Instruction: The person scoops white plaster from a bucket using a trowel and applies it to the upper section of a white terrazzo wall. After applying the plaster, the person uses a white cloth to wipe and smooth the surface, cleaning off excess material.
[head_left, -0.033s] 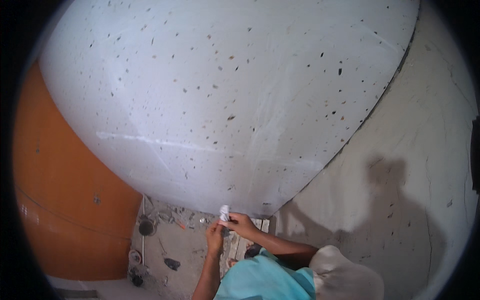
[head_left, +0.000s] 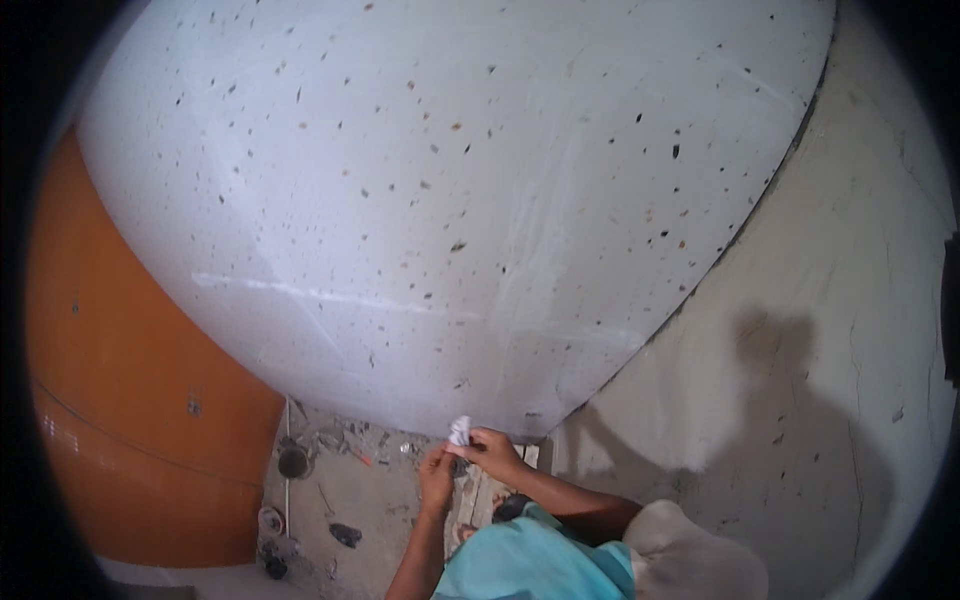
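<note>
A small crumpled white wad, like cloth or thin plastic, sticks up from between my hands, close to the bottom of the speckled white wall. My right hand pinches it from the right with bent fingers. From the left, my left hand has its closed fingertips at the lower end of the same wad. The two hands meet there, and fingers partly cover the wad. Its exact kind is not clear.
The speckled white wall rises ahead, with an orange wall on the left and a plain grey wall bearing my shadow on the right. Pale boards lie by my feet. A bucket, rubble and a dark scrap are on the dusty floor.
Both hands and the white wad have shifted slightly to the right in the picture. The grip looks the same.
</note>
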